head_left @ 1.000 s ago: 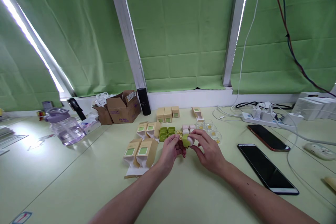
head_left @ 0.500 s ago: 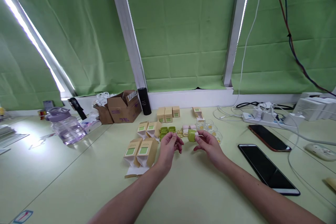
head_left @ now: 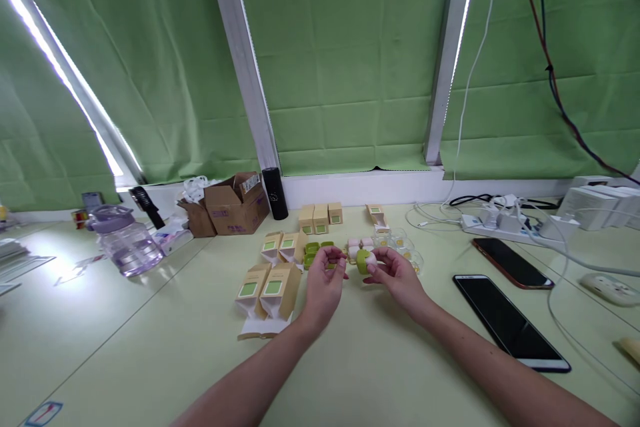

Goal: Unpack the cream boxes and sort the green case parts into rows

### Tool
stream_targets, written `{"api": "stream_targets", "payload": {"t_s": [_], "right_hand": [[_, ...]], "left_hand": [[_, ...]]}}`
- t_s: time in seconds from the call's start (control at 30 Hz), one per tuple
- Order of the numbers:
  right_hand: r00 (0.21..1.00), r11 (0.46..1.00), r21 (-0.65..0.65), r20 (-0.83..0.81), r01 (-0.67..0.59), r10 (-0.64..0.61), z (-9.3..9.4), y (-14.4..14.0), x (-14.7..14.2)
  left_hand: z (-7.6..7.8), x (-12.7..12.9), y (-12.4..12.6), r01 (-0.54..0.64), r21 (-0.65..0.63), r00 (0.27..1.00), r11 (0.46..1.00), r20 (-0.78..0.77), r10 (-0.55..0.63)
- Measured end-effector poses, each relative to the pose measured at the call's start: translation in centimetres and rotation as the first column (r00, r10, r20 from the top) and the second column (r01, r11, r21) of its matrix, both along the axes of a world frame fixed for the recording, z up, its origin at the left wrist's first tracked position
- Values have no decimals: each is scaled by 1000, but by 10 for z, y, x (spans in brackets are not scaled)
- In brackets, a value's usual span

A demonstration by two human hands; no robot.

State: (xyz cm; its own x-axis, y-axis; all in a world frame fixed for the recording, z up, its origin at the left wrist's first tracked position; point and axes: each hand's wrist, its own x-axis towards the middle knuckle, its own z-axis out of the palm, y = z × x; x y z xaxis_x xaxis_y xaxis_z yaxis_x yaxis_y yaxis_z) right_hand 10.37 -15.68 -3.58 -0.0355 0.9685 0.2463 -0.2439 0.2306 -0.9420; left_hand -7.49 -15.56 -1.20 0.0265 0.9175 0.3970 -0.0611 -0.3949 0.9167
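Observation:
Between the thumb and fingers of my right hand is a small green cup-like case, raised above the table, with a whitish-pink piece at its right side. My left hand is just left of it, thumb and forefinger pinched together; whatever they hold is too small to make out. Past my left fingers sit several green square cases, partly hidden by the hand. Several pale pink rolls lie behind the held case. Clear round cups with yellow spots stand beyond my right hand.
Open kraft boxes with green labels are left of my hands, more kraft boxes behind. Two phones and a power strip with cables lie to the right. A water jug, carton and black cylinder stand left.
The green case has turned in my right hand, so more of the whitish-pink piece shows. My left hand has shifted slightly right and its fingers have come up, covering more of the green cases.

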Motion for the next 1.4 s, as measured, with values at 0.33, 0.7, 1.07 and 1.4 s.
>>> {"api": "stream_targets", "payload": {"t_s": [0.33,0.7,1.07,1.4], "right_hand": [[927,970,231,343,76,-154,3,-10,0],[852,907,414,446,76,-274,7,-15,-3],[434,754,656,685,-19,-585,2,-17,5],[344,716,691,699,-99,-627,6,-18,5]], "left_hand": [[-10,4,-5,118,12,980,993,-160,-114],[-14,6,-5,251,-14,967,968,-46,-251],[-18,6,-1,165,6,975,986,-154,-162],[-9,6,-5,76,94,957,993,-285,-46]]}}
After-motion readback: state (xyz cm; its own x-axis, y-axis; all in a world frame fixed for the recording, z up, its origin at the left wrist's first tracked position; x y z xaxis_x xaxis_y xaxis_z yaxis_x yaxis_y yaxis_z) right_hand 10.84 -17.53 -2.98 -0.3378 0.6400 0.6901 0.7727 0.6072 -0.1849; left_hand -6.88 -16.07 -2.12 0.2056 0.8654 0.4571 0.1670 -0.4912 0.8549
